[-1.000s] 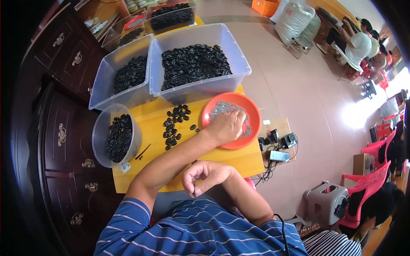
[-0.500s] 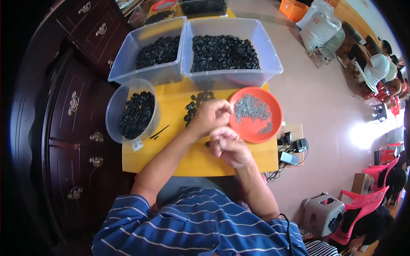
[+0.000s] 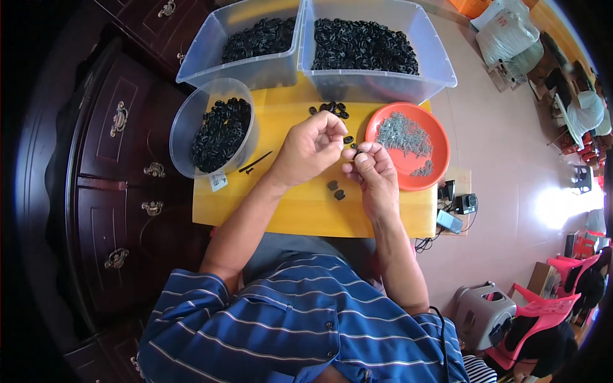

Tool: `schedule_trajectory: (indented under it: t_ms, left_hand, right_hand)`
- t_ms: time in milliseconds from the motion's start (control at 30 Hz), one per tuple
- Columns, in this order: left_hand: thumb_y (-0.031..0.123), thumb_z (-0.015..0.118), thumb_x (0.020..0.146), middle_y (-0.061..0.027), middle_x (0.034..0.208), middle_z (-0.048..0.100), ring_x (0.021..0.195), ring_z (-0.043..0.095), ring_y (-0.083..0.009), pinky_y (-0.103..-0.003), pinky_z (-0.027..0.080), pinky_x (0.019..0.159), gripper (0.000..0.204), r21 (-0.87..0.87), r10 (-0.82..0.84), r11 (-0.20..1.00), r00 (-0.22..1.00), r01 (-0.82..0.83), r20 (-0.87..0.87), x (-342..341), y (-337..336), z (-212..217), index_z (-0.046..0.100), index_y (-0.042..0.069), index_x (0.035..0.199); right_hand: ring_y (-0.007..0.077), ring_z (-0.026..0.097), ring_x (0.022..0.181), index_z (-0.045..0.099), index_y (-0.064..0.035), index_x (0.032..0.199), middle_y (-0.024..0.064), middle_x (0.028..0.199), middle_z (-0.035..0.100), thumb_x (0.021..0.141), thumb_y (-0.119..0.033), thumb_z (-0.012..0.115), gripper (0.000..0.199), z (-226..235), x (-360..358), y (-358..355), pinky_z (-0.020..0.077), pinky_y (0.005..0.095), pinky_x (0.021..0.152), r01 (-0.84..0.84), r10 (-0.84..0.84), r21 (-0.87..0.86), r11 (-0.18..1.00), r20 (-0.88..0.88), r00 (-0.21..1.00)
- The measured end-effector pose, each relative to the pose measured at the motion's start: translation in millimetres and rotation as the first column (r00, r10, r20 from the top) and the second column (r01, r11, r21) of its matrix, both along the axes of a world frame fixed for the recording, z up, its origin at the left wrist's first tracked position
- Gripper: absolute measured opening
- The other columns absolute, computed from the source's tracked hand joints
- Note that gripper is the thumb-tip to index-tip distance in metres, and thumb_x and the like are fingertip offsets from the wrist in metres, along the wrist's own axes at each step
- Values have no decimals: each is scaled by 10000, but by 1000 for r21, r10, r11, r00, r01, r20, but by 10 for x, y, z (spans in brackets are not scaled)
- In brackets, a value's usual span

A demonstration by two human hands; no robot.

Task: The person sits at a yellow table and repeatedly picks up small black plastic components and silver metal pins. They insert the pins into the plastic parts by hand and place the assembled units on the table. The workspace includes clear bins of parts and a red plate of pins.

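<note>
My right hand (image 3: 375, 175) pinches a small black oval piece (image 3: 358, 153) between thumb and fingertips, over the yellow tabletop (image 3: 281, 214). Just to its left, my left hand (image 3: 311, 150) has thumb and fingers pressed together; whatever is in them is too small to make out. Beyond the hands lies a loose group of black oval pieces (image 3: 331, 110), and a single piece (image 3: 348, 140) sits between the two hands. Closer to me are two dark flat pieces (image 3: 336, 190). An orange-red plate (image 3: 408, 181) of thin silvery metal pins (image 3: 403, 134) stands right of my right hand.
At the left stands a round clear tub (image 3: 181, 143) of black pieces. Two clear bins (image 3: 383, 85) of similar pieces line the far edge. A thin black stick (image 3: 255, 161) lies by the tub. Small electronic devices (image 3: 450, 221) with cables sit off the right edge; dark drawers (image 3: 115, 191) flank the left.
The view has shifted, so the table sits higher. My right hand has moved forward beside my left and turned from a loose curl to a fingertip pinch, showing the black piece.
</note>
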State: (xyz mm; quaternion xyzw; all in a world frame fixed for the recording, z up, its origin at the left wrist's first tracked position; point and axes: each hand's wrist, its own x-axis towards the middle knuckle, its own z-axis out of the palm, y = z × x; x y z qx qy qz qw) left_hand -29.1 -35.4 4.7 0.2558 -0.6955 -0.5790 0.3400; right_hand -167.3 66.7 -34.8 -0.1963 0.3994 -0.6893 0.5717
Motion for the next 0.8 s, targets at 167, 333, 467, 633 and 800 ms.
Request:
schedule_trajectory:
  t_ms: [167,333,467,633,800]
  left_hand:
    - [-23,600,854,56,836,551,684,487,18,-156,418,598,178,-87,-24,996,993,34,116,13,87,105,563,47,1014]
    - [-49,597,833,46,801,557,639,478,13,-171,412,561,209,-215,14,976,982,26,186,15,98,91,563,43,1017]
    - [-67,600,813,34,783,561,619,477,0,-183,407,546,236,-245,15,969,976,40,219,9,113,107,564,42,1018]
    - [-78,604,798,16,763,566,595,487,-20,-197,405,535,263,-297,24,953,969,52,246,12,111,104,561,41,1029]
    - [-83,608,790,7,759,573,592,498,-31,-204,414,539,287,-315,35,948,964,52,263,19,110,103,557,38,1045]
  right_hand:
    - [107,650,867,559,-84,1128,43,1035,689,997,-114,563,134,-22,-3,6,502,240,777,23,-23,-7,1000,-76,997]
    - [116,650,894,604,-50,1074,27,988,667,992,-107,576,104,-42,6,7,492,245,795,6,-1,42,999,-112,994]
    - [102,634,901,604,-63,1100,6,989,643,979,-108,598,129,-85,13,8,509,250,776,-9,10,5,1000,-115,993]
    - [106,639,840,628,-24,1073,17,955,648,947,-42,623,127,-64,42,3,516,247,766,59,-60,-12,998,-143,988]
    - [98,625,818,631,-18,1069,18,944,649,931,-26,633,138,-58,28,7,515,241,762,90,-93,-26,996,-172,981]
